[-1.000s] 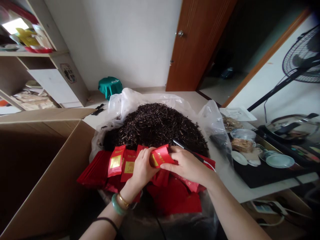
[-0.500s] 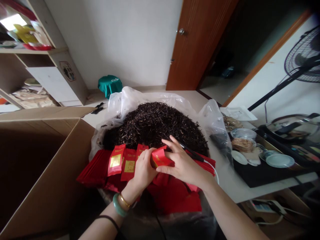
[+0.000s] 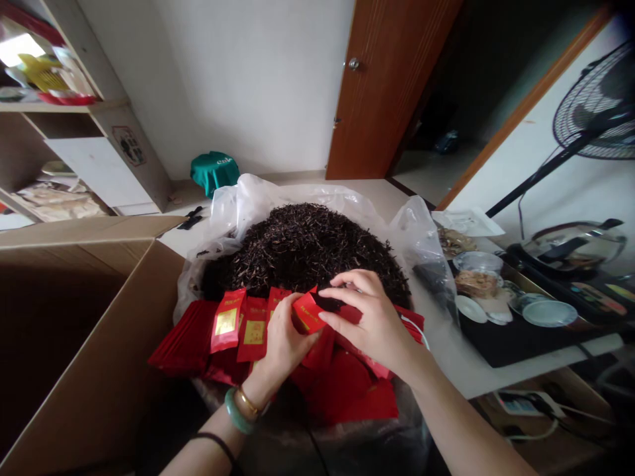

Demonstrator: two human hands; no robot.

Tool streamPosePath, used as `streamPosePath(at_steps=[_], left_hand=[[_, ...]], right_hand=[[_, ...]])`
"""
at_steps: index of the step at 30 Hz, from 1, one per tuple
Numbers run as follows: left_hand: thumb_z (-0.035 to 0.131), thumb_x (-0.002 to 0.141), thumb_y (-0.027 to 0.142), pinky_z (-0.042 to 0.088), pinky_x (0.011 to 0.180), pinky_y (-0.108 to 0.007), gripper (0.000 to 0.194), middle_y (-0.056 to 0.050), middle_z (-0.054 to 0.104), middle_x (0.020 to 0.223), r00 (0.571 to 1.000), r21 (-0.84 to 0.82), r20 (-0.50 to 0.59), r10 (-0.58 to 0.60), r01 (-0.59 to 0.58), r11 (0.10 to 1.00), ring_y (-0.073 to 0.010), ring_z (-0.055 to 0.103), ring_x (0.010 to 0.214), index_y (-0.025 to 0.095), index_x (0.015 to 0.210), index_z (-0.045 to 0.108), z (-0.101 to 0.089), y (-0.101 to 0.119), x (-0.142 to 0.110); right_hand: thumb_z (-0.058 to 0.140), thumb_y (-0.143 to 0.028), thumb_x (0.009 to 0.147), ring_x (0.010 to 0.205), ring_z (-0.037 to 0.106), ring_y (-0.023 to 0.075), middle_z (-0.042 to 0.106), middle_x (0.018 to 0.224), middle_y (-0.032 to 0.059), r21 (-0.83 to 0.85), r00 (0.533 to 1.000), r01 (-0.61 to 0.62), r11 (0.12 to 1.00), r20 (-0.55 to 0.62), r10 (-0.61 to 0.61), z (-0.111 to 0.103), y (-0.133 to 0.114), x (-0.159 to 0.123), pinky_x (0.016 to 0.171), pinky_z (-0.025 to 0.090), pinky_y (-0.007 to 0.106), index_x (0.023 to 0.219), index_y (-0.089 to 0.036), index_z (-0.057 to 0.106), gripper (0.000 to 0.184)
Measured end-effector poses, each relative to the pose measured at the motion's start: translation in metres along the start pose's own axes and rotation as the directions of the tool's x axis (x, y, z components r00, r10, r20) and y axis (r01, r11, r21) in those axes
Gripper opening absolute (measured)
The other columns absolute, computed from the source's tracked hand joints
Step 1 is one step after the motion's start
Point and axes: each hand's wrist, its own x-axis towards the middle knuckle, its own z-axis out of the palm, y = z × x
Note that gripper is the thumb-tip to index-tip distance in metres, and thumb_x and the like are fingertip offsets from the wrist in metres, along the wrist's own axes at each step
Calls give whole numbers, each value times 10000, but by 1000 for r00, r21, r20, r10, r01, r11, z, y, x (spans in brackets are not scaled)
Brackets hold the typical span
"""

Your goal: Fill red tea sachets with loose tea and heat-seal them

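1. Left hand (image 3: 288,337): pinching the red packet (image 3: 308,313). Fingers and thumb cover its left side and lower end, so exact finger contact there is hidden.
2. Packet location: between both hands, tilted, in front of the dark leaf pile (image 3: 307,241). Print too small to read.
3. Right hand (image 3: 374,320): at the packet's right edge, fingers curved, thumb apart from the index tip. Dark matter shows between them at the packet's mouth; can't tell if it's gripped, or if the thumb touches the packet.
4. Red packets with yellow labels (image 3: 228,320) lean by the pile, left of the left hand; one is partly behind that hand.
5. Flat red packets (image 3: 186,337) farther left, overlapping, count unclear.
6. White cable (image 3: 415,328) emerges beside the right forearm; whatever it plugs into is mostly hidden by the hand.
7. Clear plastic bag (image 3: 419,231) surrounds the pile; near side lost in shadow.
8. Cardboard box (image 3: 104,350): cut off at left, interior dark.
9. Fan (image 3: 595,109): cut off at right.
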Motion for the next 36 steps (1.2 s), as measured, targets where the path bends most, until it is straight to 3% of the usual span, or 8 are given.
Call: streamPosePath(at_steps=[2, 4, 11, 15, 22, 31, 34, 36], left_hand=[[740, 619, 237, 553, 776, -389, 529, -65, 683, 989, 999, 51, -50, 5, -3, 999, -247, 668, 890, 200, 1095, 513, -1, -1, 0], [722, 611, 202, 548, 759, -393, 535, -72, 683, 984, 995, 109, -90, 34, -24, 994, -256, 665, 873, 199, 1100, 506, -1, -2, -1], [586, 680, 142, 519, 727, -379, 408, -79, 684, 917, 968, 213, -180, 175, -136, 968, -247, 666, 821, 188, 1075, 497, -3, -4, -1], [602, 679, 178, 504, 746, -391, 406, -88, 689, 917, 972, 235, -161, 172, -132, 963, -261, 668, 833, 186, 1073, 504, -1, -5, -1], [676, 646, 227, 511, 774, -397, 496, -90, 685, 976, 972, 238, -192, 136, -89, 967, -263, 668, 849, 185, 1102, 487, 1, -9, 0], [669, 653, 226, 531, 744, -375, 468, -85, 687, 914, 959, 238, -209, 192, -140, 961, -253, 677, 801, 178, 1083, 491, 1, -9, 0], [679, 647, 227, 536, 745, -374, 486, -85, 687, 916, 960, 228, -220, 175, -124, 966, -257, 681, 814, 178, 1093, 491, 2, -10, 0], [699, 632, 230, 541, 748, -376, 524, -92, 685, 936, 962, 205, -228, 150, -103, 973, -266, 683, 840, 176, 1108, 485, 1, -11, -1]], right_hand=[[596, -322, 873, 960, 544, 265, 644, 930, 95, -55, 997, 24, 998, -72, -28, 0, -7, 0, 851, 502, 463, 1022, -229, 712, 209], [592, -312, 875, 916, 531, 267, 663, 925, 103, -96, 997, 59, 994, -46, -63, 5, -13, 0, 833, 494, 459, 1052, -204, 698, 233], [635, -257, 849, 1001, 517, 291, 704, 922, 90, -100, 995, 38, 994, 100, -28, 30, -16, -7, 891, 450, 478, 960, -194, 696, 141], [614, -244, 862, 1007, 519, 289, 705, 907, 77, -81, 991, 25, 996, 136, -14, 34, -11, -7, 916, 438, 485, 944, -211, 697, 121], [575, -236, 886, 930, 528, 249, 684, 898, 88, -107, 996, 68, 992, -52, -74, 23, -12, -3, 867, 444, 429, 887, -175, 695, 134], [644, -223, 849, 875, 558, 231, 703, 803, 51, -43, 996, 48, 998, 78, -44, 33, -7, -5, 820, 451, 408, 818, -187, 687, 64], [595, -221, 879, 872, 560, 235, 686, 803, 61, -14, 996, 88, 996, 27, -88, 25, -8, -3, 823, 470, 419, 831, -182, 671, 98], [570, -247, 895, 885, 567, 234, 667, 869, 80, 7, 994, 79, 997, -72, -79, 21, -10, -2, 830, 487, 422, 981, -176, 652, 138]])
